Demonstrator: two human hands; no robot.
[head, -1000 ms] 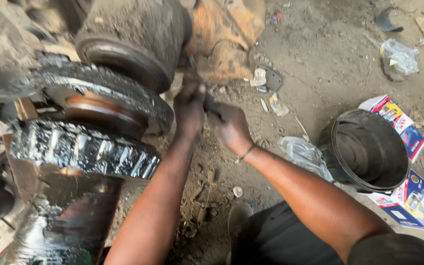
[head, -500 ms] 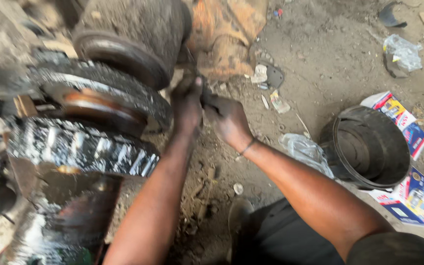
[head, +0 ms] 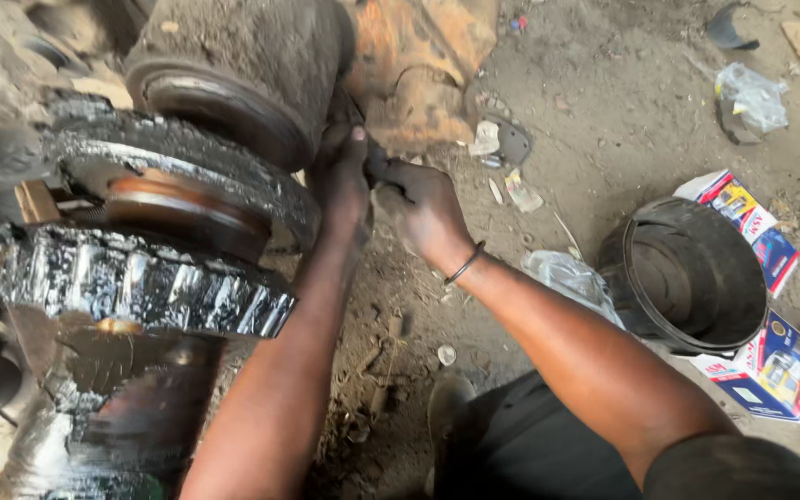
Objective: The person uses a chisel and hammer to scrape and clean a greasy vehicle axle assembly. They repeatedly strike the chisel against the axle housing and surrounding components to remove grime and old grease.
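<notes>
Pinched between both greasy hands, left hand and right hand, something small and unidentifiable is held against the grease-blackened round metal flange; the assembly remains dismantled.

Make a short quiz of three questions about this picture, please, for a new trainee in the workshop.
1. True or false: both hands are pressed against the greasy assembly.
2. Which wrist wears the dark band? A. left B. right
3. What stands on the dirt to the right of the arms?

Key
1. True: left hand and right hand meet at the flange above the toothed gear.
2. B: the wristband.
3. An open black bucket, beside coloured cartons.
</notes>
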